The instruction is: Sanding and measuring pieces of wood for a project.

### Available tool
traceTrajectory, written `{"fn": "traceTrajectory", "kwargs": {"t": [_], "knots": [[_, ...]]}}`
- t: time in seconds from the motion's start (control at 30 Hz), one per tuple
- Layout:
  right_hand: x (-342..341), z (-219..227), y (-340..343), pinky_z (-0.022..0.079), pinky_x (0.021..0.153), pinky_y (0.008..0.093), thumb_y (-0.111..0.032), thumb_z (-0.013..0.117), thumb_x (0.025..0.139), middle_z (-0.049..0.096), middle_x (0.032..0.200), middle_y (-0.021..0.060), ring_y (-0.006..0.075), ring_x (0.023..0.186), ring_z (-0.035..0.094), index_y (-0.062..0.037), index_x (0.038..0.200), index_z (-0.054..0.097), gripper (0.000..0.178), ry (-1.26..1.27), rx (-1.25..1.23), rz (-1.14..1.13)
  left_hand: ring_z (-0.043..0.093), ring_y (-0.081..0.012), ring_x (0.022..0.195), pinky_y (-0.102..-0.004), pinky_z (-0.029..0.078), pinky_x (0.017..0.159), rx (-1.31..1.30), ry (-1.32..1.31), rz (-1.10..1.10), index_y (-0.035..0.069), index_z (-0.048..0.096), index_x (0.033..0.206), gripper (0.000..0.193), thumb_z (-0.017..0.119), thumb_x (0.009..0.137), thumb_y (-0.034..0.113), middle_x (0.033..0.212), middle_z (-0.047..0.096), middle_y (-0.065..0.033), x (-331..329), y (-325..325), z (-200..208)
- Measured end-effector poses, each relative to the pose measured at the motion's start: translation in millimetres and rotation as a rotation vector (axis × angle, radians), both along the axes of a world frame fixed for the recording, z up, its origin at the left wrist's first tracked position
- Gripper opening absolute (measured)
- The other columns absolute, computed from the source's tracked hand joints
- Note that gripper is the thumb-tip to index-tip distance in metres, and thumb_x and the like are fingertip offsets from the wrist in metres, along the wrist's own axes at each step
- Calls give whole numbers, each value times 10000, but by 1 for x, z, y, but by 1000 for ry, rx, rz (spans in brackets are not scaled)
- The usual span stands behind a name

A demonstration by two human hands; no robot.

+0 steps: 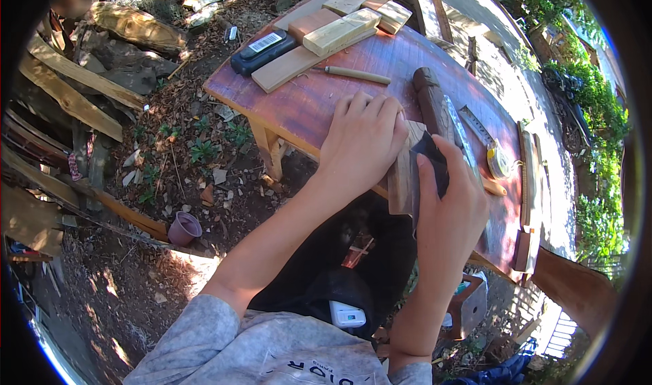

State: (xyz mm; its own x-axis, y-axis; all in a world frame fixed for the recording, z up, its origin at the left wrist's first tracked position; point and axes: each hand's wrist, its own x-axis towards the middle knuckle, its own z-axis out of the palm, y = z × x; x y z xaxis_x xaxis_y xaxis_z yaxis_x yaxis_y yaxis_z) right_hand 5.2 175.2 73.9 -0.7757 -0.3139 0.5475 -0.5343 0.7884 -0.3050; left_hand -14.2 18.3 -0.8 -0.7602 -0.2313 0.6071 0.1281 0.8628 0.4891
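My left hand is closed over a short wooden block at the near edge of the reddish wooden table. My right hand pinches a dark, thin sheet that looks like sandpaper between thumb and fingers, folded against the block's right side. The block's near end juts past the table edge toward me; its top is partly under my left fingers. Just beyond my hands lie a dark wooden bar and a long, shiny blade.
Wood pieces, a dark case and a slim round-handled tool lie at the table's far left. A tape measure and wooden strips are at right. A purple cup stands on the littered ground.
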Motion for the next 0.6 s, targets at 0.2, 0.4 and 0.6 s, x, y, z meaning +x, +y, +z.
{"fn": "traceTrajectory", "kwargs": {"t": [0.2,0.4,0.6], "knots": [[12,14,8,586,755,474,-229,720,1055,777,1088,151,386,887,758,-119,1271,749,245,-160,87,-59,647,-328,1071,-490,452,1029,-2,10,-34,56,658,1076,202,542,1093,221,1032,722,-132,-2,2,4],[-3,1,-3,584,734,479,-241,697,1067,767,1040,150,399,877,754,-128,1280,738,244,-64,66,-6,638,-331,1062,-497,457,1028,-2,8,-11,53,648,1047,193,557,1075,221,1030,716,-121,3,-3,2],[-6,-1,2,572,720,484,-219,720,1046,764,1040,134,394,857,748,-142,1277,742,245,11,29,6,631,-337,1090,-504,444,1045,-12,-3,-67,53,648,1075,210,552,1095,238,1074,712,-124,-1,-2,4]]}}
